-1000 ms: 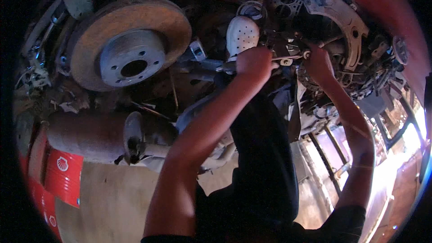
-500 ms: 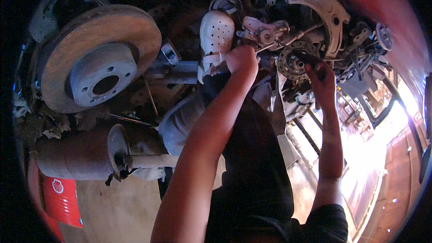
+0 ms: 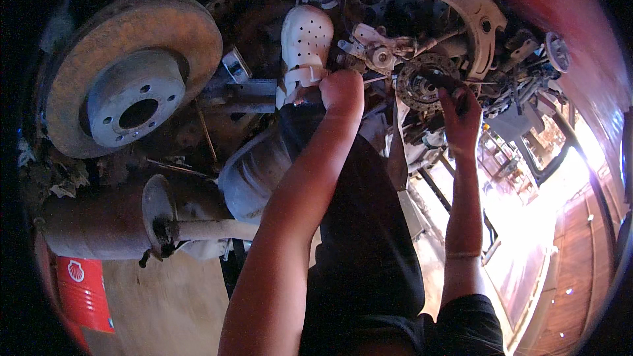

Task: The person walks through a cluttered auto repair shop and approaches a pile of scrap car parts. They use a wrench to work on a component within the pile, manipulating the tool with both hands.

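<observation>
My left hand point(image 3: 343, 94) is closed, with its fingers turned away from view. A thin metal rod point(image 3: 379, 79) sticks out of it to the right, toward a round clutch disc point(image 3: 407, 90). Curled in front of that disc's right side, my right hand point(image 3: 463, 117) grips something dark that blends into the shadow. Just left of my left hand is a white perforated clog point(image 3: 306, 34) on my foot. A small metal part with a round boss point(image 3: 381, 58) lies beyond the rod.
A rusty brake disc point(image 3: 188, 39) lies at left, above a rusty cylinder with a pipe point(image 3: 99, 227). A curved metal arm point(image 3: 484, 46) and tangled parts are at the far right. A red container point(image 3: 89, 303) stands lower left, and a red panel point(image 3: 560, 6) borders the right.
The whole view has shifted, so most things sit slightly further left and up. The rod at my left hand lies flatter than before. My right hand stays by the clutch disc.
</observation>
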The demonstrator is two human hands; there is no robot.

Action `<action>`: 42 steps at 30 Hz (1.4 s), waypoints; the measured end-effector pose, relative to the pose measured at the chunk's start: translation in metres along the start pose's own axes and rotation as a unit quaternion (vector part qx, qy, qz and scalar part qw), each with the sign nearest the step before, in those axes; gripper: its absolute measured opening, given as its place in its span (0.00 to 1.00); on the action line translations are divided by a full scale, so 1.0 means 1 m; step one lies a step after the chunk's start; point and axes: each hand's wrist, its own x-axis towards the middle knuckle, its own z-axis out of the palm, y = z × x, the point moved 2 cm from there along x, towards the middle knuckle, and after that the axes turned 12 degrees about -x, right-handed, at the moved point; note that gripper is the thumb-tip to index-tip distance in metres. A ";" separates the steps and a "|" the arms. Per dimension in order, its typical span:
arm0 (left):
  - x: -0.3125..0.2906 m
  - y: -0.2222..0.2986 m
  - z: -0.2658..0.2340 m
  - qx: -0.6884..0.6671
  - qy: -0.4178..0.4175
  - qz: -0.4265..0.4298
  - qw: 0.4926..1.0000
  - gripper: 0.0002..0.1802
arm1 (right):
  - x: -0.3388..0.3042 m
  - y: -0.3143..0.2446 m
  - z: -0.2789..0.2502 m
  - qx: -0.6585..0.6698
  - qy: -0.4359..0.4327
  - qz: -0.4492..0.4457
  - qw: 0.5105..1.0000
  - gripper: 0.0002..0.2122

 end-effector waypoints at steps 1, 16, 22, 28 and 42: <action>0.001 0.000 0.000 0.004 -0.001 -0.002 1.000 0.07 | 0.000 -0.001 0.000 0.004 -0.002 0.005 1.000 0.09; 0.003 0.001 -0.004 -0.003 -0.002 -0.020 1.000 0.07 | -0.006 -0.020 0.016 0.303 -0.066 0.250 0.918 0.08; 0.004 0.001 -0.003 -0.008 0.001 -0.023 1.000 0.07 | -0.003 -0.029 0.025 0.665 -0.130 0.353 0.645 0.10; 0.003 0.001 -0.006 -0.016 0.005 -0.018 1.000 0.07 | -0.012 -0.018 0.034 0.537 -0.052 0.239 0.807 0.10; 0.002 0.004 -0.012 -0.013 -0.006 -0.019 1.000 0.07 | -0.010 -0.006 0.024 0.231 -0.005 0.123 0.965 0.07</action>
